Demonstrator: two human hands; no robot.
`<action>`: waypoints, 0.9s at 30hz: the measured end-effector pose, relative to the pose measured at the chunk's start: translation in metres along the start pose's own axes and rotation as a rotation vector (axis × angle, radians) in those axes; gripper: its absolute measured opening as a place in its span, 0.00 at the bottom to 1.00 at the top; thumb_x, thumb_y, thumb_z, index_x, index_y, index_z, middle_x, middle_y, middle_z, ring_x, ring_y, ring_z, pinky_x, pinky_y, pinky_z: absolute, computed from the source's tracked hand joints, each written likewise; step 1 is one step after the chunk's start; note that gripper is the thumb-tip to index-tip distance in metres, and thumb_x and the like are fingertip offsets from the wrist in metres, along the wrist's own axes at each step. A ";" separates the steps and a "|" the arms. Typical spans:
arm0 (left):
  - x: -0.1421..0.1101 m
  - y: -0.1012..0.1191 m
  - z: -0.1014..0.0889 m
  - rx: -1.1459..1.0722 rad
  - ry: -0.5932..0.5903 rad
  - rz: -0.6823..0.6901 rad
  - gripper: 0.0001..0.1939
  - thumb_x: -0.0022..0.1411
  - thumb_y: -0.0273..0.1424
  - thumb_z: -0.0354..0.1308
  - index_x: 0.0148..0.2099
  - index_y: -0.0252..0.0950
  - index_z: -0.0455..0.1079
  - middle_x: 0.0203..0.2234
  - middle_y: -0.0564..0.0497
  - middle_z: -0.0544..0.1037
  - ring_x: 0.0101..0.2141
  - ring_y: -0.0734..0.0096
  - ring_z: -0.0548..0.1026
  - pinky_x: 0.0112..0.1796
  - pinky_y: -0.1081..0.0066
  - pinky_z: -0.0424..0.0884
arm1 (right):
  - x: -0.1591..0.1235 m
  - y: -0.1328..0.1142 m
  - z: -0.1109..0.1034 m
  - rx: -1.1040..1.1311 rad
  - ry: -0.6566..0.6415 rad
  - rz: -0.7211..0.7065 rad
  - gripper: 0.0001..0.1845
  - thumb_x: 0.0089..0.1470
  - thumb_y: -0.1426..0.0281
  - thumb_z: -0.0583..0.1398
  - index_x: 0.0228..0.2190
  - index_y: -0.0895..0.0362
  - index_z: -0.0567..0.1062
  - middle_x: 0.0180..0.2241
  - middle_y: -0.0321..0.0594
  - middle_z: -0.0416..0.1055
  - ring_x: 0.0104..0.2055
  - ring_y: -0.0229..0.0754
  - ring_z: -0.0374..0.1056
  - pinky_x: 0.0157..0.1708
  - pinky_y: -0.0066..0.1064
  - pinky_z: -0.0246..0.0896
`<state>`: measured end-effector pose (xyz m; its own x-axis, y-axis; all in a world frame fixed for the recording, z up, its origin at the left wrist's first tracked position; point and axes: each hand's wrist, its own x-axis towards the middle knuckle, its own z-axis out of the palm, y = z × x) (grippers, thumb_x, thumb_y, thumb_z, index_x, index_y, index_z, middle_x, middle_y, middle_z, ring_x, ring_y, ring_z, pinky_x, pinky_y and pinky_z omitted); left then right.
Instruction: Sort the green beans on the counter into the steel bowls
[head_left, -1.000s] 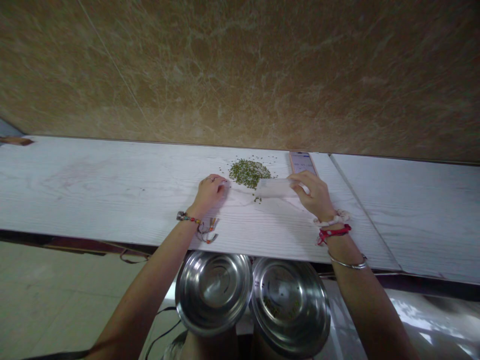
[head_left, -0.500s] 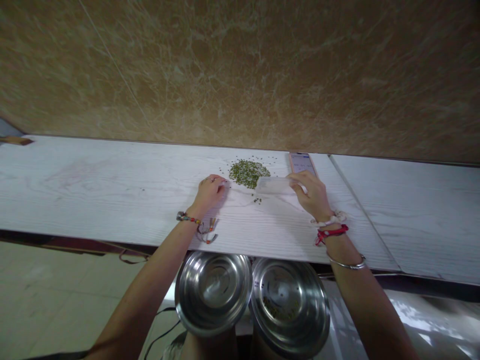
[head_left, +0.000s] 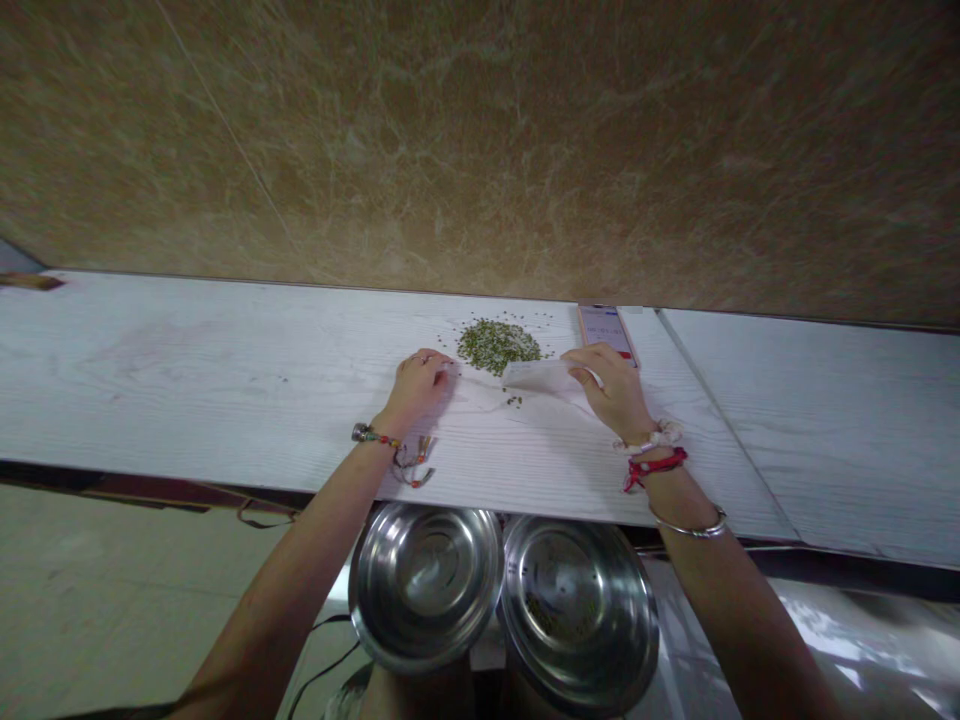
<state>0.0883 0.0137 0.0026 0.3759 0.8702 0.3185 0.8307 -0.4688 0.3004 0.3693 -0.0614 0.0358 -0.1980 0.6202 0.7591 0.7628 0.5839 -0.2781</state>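
Observation:
A loose pile of small green beans point(head_left: 499, 345) lies on the white wood-grain table, with stray beans around it. To its left my left hand point(head_left: 421, 385) rests on the tabletop, fingers curled together; whatever they may pinch is too small to make out. My right hand point(head_left: 613, 385), at the right of the pile, grips a thin, whitish, see-through sheet point(head_left: 536, 374) between thumb and fingers. The sheet's free end points left and reaches the pile's near edge. A few beans point(head_left: 514, 402) lie just below that end.
A phone point(head_left: 604, 330) with a lit screen lies behind my right hand. Two steel bowls point(head_left: 360, 600) point(head_left: 649, 640) stand side by side below the table's front edge; the right one holds some beans. A brown marbled wall point(head_left: 480, 150) rises behind the white table point(head_left: 187, 390).
My right hand has shifted slightly left with the sheet, whose free end has moved left and now tilts differently. More of the phone shows. My left hand has stayed in place.

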 end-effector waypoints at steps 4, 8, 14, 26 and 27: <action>0.001 -0.001 0.001 -0.006 0.001 0.003 0.17 0.55 0.23 0.48 0.46 0.33 0.72 0.43 0.42 0.75 0.45 0.59 0.72 0.48 0.58 0.67 | 0.001 0.000 0.000 0.034 -0.052 0.021 0.10 0.55 0.74 0.54 0.35 0.55 0.75 0.31 0.40 0.73 0.35 0.40 0.70 0.36 0.33 0.67; 0.001 -0.003 0.002 -0.010 0.005 0.024 0.17 0.55 0.23 0.47 0.45 0.34 0.72 0.42 0.42 0.75 0.44 0.60 0.72 0.47 0.58 0.68 | 0.001 0.001 -0.002 0.066 -0.069 0.039 0.09 0.55 0.73 0.54 0.34 0.54 0.74 0.32 0.40 0.74 0.36 0.41 0.70 0.37 0.34 0.67; 0.002 -0.007 0.006 -0.012 0.049 0.040 0.16 0.55 0.24 0.48 0.44 0.35 0.72 0.41 0.43 0.75 0.41 0.62 0.73 0.45 0.60 0.69 | 0.001 0.002 -0.009 0.085 -0.081 0.017 0.09 0.55 0.73 0.54 0.33 0.54 0.74 0.32 0.40 0.74 0.35 0.41 0.70 0.36 0.35 0.66; 0.001 -0.005 0.003 -0.022 0.012 0.017 0.16 0.56 0.24 0.48 0.45 0.33 0.72 0.42 0.41 0.74 0.43 0.59 0.72 0.47 0.58 0.68 | 0.003 -0.009 0.001 0.120 -0.067 0.000 0.09 0.55 0.74 0.55 0.34 0.54 0.74 0.31 0.39 0.73 0.35 0.40 0.69 0.35 0.33 0.66; 0.001 -0.004 0.002 -0.018 0.002 0.016 0.17 0.56 0.24 0.48 0.46 0.32 0.72 0.43 0.41 0.74 0.43 0.59 0.72 0.47 0.58 0.68 | 0.002 -0.011 0.003 0.124 -0.078 -0.008 0.09 0.55 0.75 0.54 0.34 0.54 0.74 0.31 0.39 0.73 0.35 0.40 0.69 0.35 0.33 0.67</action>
<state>0.0862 0.0170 -0.0001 0.3884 0.8623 0.3250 0.8168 -0.4854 0.3118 0.3586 -0.0644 0.0387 -0.2547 0.6510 0.7151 0.6802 0.6462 -0.3461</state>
